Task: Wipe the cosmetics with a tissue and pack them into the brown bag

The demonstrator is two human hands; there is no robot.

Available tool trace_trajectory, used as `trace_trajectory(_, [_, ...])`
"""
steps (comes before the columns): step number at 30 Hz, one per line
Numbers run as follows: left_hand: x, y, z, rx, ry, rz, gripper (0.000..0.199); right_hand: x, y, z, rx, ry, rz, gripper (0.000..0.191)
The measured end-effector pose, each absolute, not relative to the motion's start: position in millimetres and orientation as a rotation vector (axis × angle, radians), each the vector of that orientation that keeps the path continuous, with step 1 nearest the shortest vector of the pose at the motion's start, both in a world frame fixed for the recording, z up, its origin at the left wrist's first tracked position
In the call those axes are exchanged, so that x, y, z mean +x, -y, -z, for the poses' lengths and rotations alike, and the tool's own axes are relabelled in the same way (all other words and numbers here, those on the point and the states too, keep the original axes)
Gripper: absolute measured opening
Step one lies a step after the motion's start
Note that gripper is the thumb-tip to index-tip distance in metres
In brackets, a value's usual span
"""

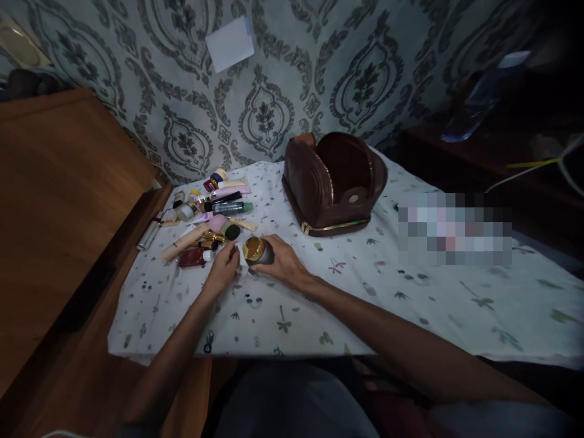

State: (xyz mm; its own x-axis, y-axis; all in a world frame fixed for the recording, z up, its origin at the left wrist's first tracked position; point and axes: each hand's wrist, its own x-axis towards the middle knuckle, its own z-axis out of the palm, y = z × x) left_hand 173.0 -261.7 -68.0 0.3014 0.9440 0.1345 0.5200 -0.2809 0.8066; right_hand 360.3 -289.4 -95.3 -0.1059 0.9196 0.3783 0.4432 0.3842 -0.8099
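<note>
My right hand (283, 263) is closed around a jar with a shiny gold lid (254, 248), its fingers and thumb wrapped about the side. Close by on the left, my left hand (224, 266) pinches a small white wipe (243, 258) against the jar's near left side. Just beyond the left hand lie a bottle of dark red liquid with a white cap (195, 258), a pink bottle with a dark green cap (225, 226) and a beige tube (184, 242). Whether the wipe presses on the jar is hard to make out.
A brown leather toiletry bag (333, 185) stands unzipped on the patterned white tablecloth (283, 328). Several cosmetics, among them a clear bottle with a green cap (232, 208), crowd the left side. A wooden cabinet (59, 201) borders the left; a blurred patch covers something at right.
</note>
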Motion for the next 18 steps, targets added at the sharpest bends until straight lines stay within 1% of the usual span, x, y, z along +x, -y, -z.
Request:
trace_trajectory(2, [172.2, 272.5, 66.7, 1.906, -1.295, -0.826, 0.018, 360.3, 291.3, 92.7, -1.219, 1.692, -0.665, 0.059])
trace_trajectory(6, [173.8, 289.9, 56.2, 1.969, -1.286, -0.883, 0.020, 360.8, 293.6, 91.3, -1.173, 1.652, -0.672, 0.068])
trace_trajectory(11, [175.2, 294.8, 47.7, 2.004, -1.345, -0.920, 0.025, 363.3, 295.2, 94.0, -1.151, 1.719, -0.747, 0.077])
trace_trajectory(16, [174.0, 287.5, 44.6, 2.084, -1.384, -0.976, 0.028, 363.3, 299.6, 92.5, -0.949, 1.840, -0.742, 0.060])
trace_trajectory(18, [174.8, 285.1, 43.0, 2.142, -1.383, -1.002, 0.027, 363.7, 300.1, 90.2, -0.929, 1.864, -0.777, 0.057])
